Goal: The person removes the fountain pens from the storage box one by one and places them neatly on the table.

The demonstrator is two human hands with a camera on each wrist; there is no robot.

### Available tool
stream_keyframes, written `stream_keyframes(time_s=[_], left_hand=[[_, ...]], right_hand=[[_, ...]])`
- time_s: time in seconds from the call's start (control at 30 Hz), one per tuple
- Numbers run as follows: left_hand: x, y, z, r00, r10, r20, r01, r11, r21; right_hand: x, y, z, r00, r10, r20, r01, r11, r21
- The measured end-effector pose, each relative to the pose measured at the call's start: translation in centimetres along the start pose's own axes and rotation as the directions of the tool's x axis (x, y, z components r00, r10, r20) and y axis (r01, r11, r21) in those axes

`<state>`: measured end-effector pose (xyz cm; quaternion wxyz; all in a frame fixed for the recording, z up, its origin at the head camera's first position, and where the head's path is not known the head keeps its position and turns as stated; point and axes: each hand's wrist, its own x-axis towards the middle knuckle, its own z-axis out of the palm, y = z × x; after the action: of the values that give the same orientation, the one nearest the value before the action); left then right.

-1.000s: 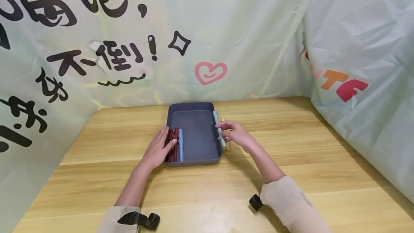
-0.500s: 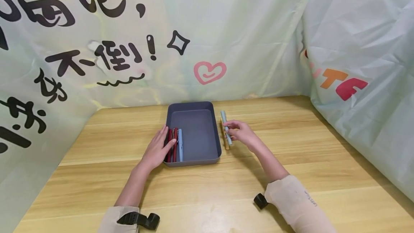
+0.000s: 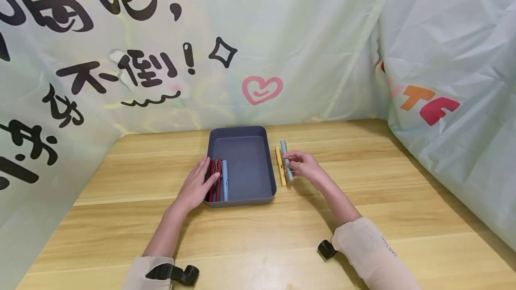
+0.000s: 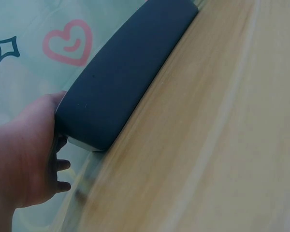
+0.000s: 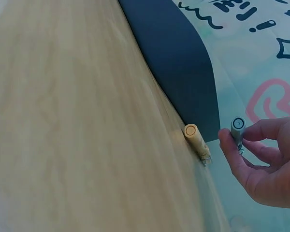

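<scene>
In the head view a dark grey-blue tray (image 3: 246, 169) lies on the table. My left hand (image 3: 193, 187) holds its left wall, fingers along the outside and thumb over the rim above the pens. Two dark red pens (image 3: 219, 187) and a light blue pen (image 3: 225, 182) lie inside, partly hidden by that hand. To the right of the tray, my right hand (image 3: 305, 166) pinches a pale blue pen (image 3: 284, 147) between thumb and fingers. Just left of it a yellow pen (image 3: 281, 169) rests on the table; in the right wrist view the pale blue pen (image 5: 238, 124) is held above table level.
The wooden table (image 3: 258, 245) extends around the tray. A printed fabric sheet (image 3: 314, 48) hangs behind the table's far edge, and another crumpled part (image 3: 451, 57) drapes down the right side.
My right hand has carried the pale blue pen rightward, from the tray's right rim past the yellow pen, which is now plainly visible. My left hand and the tray have stayed put.
</scene>
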<state>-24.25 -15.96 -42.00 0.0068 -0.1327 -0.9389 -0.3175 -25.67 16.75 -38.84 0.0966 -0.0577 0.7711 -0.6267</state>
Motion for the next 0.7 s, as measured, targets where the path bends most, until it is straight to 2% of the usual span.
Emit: stream_keyframes(time_s=[0.4,0.7], left_hand=[[0.0,-0.2,0.0,1.0,0.008,0.0,-0.008,1.0,0.001],[0.0,-0.2,0.0,1.0,0.009,0.003,-0.009,1.0,0.01]], right_hand=[[0.2,0.7,-0.2,1.0,0.025,-0.01,-0.025,1.0,0.001],[0.5,1.4,-0.4,0.998,0.053,-0.015,-0.052,0.997,0.057]])
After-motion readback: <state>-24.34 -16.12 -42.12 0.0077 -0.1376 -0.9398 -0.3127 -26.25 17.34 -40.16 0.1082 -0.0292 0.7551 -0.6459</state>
